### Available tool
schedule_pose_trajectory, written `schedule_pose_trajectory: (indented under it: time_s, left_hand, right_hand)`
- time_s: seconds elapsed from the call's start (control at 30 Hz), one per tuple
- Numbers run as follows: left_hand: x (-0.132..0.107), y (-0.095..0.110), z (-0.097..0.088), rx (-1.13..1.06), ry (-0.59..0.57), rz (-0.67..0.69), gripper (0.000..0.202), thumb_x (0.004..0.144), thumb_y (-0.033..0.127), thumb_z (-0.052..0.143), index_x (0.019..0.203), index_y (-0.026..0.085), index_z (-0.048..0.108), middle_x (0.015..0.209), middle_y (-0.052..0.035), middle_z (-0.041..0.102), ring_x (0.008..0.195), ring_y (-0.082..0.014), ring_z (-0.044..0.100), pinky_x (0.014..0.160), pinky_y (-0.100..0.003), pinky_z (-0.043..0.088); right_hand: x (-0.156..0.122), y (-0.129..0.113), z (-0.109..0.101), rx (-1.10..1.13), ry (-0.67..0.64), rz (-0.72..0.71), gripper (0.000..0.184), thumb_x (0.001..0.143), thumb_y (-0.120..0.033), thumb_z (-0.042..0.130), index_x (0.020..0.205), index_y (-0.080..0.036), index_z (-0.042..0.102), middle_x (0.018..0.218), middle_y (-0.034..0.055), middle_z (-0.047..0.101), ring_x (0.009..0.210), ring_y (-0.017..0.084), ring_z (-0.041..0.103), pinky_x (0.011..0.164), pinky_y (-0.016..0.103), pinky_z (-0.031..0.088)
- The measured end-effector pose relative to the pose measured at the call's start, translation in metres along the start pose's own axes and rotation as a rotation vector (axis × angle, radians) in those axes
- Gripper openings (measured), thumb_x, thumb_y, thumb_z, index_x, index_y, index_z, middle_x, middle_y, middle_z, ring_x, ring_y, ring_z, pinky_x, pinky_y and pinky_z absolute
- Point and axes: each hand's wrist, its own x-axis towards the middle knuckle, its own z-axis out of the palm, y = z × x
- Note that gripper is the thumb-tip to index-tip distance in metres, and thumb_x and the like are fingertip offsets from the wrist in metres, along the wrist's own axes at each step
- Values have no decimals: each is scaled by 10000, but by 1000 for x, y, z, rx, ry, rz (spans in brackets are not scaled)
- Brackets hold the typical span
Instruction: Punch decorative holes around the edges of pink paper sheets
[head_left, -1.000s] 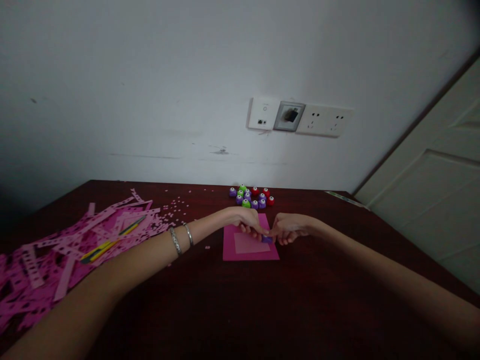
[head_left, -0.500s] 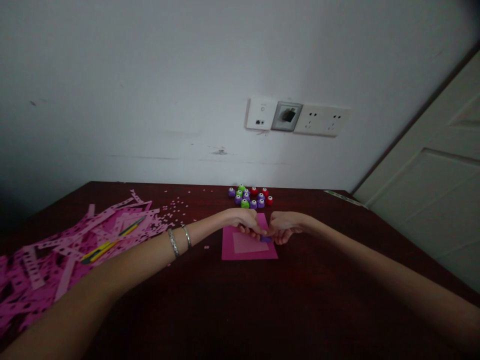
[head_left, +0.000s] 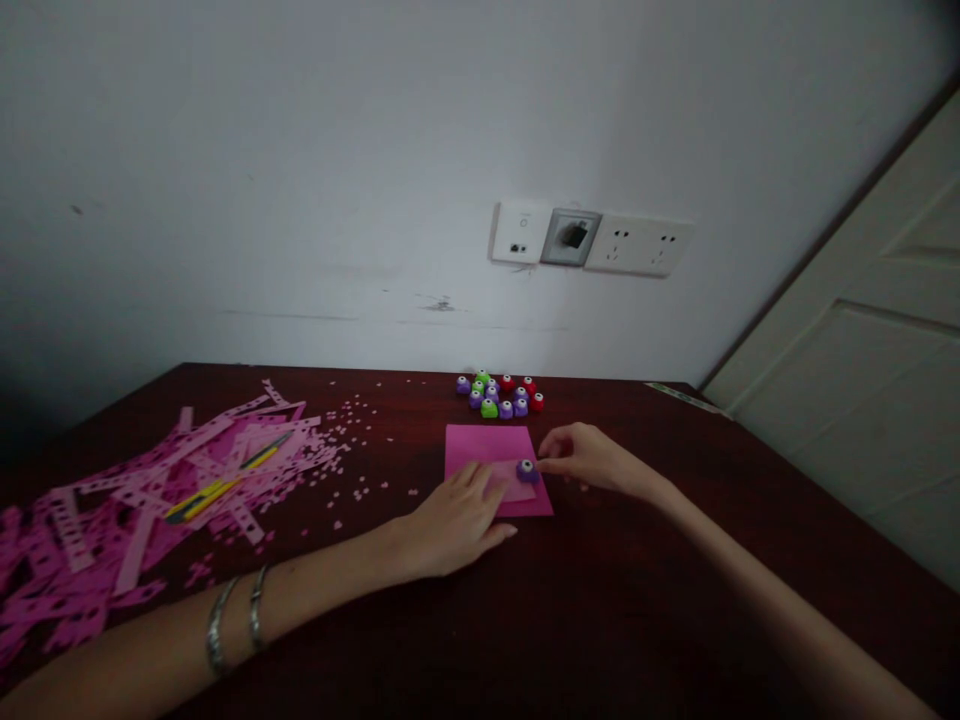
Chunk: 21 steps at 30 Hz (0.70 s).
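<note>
The small purple plastic punch with a white, dark-centred top (head_left: 527, 472) sits upright on the right part of the light pink rectangular paper sheet (head_left: 516, 488), which overlies the larger magenta paper sheet (head_left: 489, 442) on the dark red-brown tabletop (head_left: 600, 610). The left hand (head_left: 456, 522) lies flattened, fingers extended over the sheets, gripping nothing. The right hand (head_left: 583, 458) is partly curled, fingertips just beside the punch's right side; contact cannot be determined.

Worn on the head, the one camera faces forward and down across the table (head_left: 592, 610) to the wall (head_left: 315, 180).
</note>
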Motion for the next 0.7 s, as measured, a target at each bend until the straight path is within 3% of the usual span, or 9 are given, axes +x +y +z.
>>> schedule_pose_trajectory:
  time_s: [0.13,0.23,0.53,0.7]
  left_hand:
    - [-2,-6,0,-20,-77,6,524,898,489,323,1250,115,428,1253,-159,425,1164,-283,388,971,-400,343]
    - [-2,-8,-1,-36,-88,6,528,899,493,316,1262,122,413,1264,-160,412,1170,-281,381,961,-393,353]
    - [-5,-10,-3,-54,-105,5,527,890,487,355,1279,133,386,1272,-153,409,1146,-267,400,959,-392,363]
    - [-6,-12,-3,-46,-78,7,506,888,483,363,1259,143,408,1265,-147,421,1153,-274,402,941,-399,388]
  right_hand:
    - [-5,9,9,-127,77,-248,278,727,-321,656,953,-159,661,846,59,641,664,148,569,584,257,460]
    - [-4,13,18,-126,51,-313,291,750,-277,638,1022,-172,641,892,58,616,681,144,543,614,264,452]
    - [-4,16,13,-112,-9,-336,206,783,-285,604,944,-177,675,816,41,627,667,139,531,597,248,430]
    - [-9,19,-2,-142,-35,-237,226,745,-304,630,910,-164,691,735,28,633,626,133,531,563,234,410]
